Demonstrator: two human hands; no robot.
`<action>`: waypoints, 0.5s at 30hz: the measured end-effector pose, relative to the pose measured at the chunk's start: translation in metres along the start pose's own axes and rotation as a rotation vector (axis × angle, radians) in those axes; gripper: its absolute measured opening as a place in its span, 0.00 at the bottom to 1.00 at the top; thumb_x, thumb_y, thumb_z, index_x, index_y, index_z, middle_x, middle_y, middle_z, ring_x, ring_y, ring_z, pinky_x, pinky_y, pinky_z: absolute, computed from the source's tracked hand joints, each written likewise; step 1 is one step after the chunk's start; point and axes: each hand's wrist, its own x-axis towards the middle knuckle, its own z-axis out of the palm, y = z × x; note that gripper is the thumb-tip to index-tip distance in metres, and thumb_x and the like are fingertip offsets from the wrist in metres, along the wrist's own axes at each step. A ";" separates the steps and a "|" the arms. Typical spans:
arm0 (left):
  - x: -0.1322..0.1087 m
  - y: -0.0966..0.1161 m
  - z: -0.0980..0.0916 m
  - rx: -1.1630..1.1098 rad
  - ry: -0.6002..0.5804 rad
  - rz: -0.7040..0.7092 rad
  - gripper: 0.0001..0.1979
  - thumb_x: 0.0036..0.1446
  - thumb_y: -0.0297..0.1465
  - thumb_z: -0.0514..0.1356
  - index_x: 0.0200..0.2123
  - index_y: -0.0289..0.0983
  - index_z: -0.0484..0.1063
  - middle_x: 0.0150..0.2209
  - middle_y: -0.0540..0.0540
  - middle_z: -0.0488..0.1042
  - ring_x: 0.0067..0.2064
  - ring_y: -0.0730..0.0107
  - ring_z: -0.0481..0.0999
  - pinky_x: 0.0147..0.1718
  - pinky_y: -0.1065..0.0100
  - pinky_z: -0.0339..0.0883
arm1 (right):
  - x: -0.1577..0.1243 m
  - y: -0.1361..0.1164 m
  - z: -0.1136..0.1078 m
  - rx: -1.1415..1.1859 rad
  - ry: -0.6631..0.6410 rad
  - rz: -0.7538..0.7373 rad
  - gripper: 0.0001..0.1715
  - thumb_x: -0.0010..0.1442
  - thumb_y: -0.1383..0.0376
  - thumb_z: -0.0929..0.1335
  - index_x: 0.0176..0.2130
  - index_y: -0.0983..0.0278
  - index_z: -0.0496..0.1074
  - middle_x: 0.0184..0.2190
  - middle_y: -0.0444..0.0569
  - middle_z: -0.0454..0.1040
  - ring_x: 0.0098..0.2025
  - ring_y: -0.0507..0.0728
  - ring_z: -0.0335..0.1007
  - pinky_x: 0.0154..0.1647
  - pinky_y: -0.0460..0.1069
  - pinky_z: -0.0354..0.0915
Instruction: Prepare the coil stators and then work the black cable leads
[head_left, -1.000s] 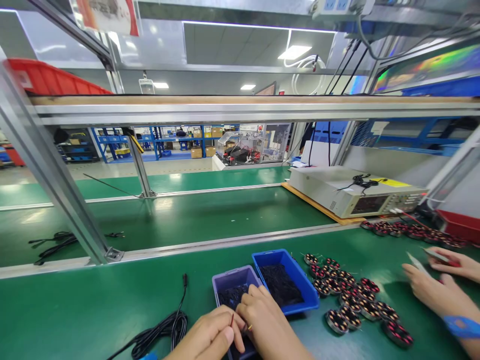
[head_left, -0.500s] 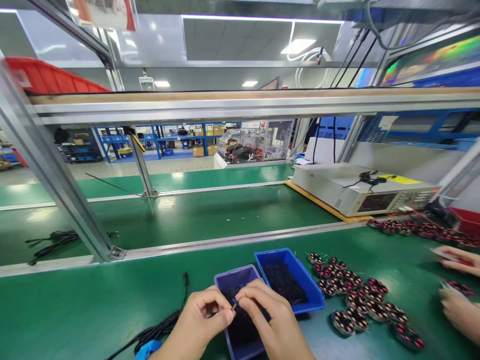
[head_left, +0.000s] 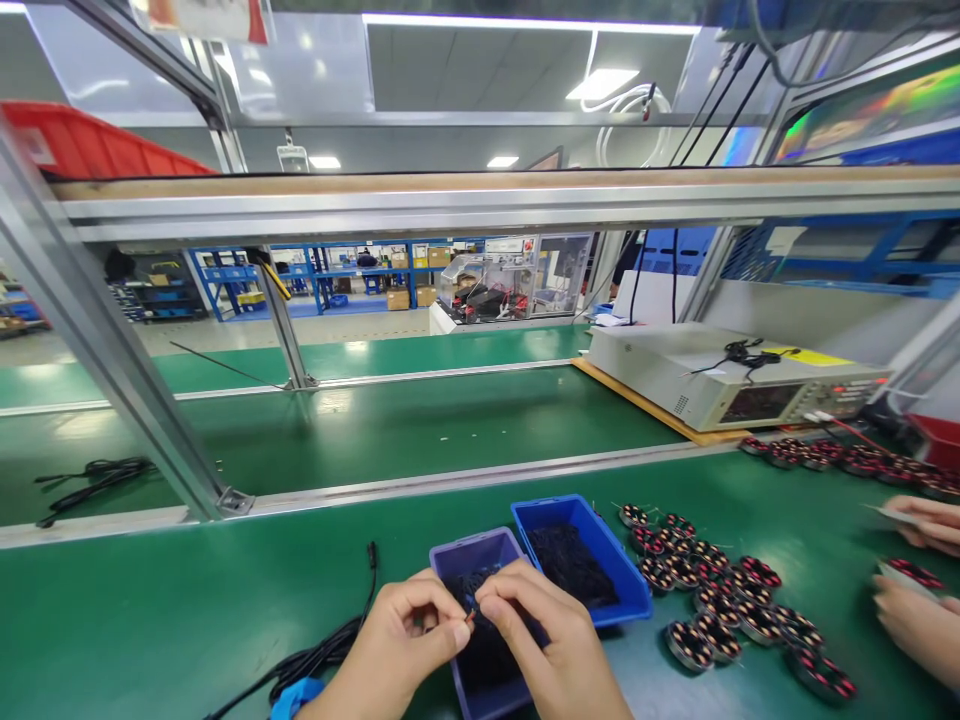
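Over a purple bin (head_left: 480,545), both my hands meet with fingertips almost touching. My left hand (head_left: 409,635) pinches the orange-brown end of a thin wire (head_left: 471,617) between thumb and forefinger. Close beside it, my right hand (head_left: 544,630) is closed in a pinch on the same wire, where a bluish bit shows; the fingers hide most of it. Dark thin leads fill the purple bin under the hands. A bundle of black cable (head_left: 322,655) with a plug end lies left of my left hand, near a blue band (head_left: 297,697) at the wrist.
Right of the purple bin stands a blue bin (head_left: 634,590) of black parts. Several round copper-wound coils (head_left: 720,600) spread across the green bench (head_left: 390,520). A co-worker's hands (head_left: 919,610) hold parts at the right edge. A grey bench instrument (head_left: 675,370) sits behind, beneath a metal-framed shelf (head_left: 450,210).
My hands stay pinched together in nearly the same place, with only slight finger movement. The view has shifted a little. At the right, the co-worker's hands have moved slightly.
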 end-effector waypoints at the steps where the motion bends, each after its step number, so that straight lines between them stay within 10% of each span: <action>1: 0.000 0.000 0.000 -0.001 0.003 -0.001 0.17 0.50 0.45 0.71 0.25 0.36 0.78 0.27 0.50 0.71 0.30 0.71 0.65 0.31 0.70 0.57 | 0.000 0.000 0.000 -0.002 0.002 0.001 0.14 0.71 0.64 0.64 0.34 0.60 0.75 0.32 0.46 0.77 0.34 0.55 0.75 0.38 0.44 0.68; 15: -0.001 0.005 0.001 0.008 -0.013 -0.005 0.18 0.50 0.46 0.71 0.24 0.36 0.78 0.27 0.50 0.71 0.31 0.70 0.66 0.32 0.69 0.57 | 0.001 0.000 -0.001 0.012 -0.021 0.039 0.14 0.71 0.63 0.64 0.33 0.60 0.74 0.32 0.46 0.77 0.34 0.55 0.74 0.38 0.44 0.67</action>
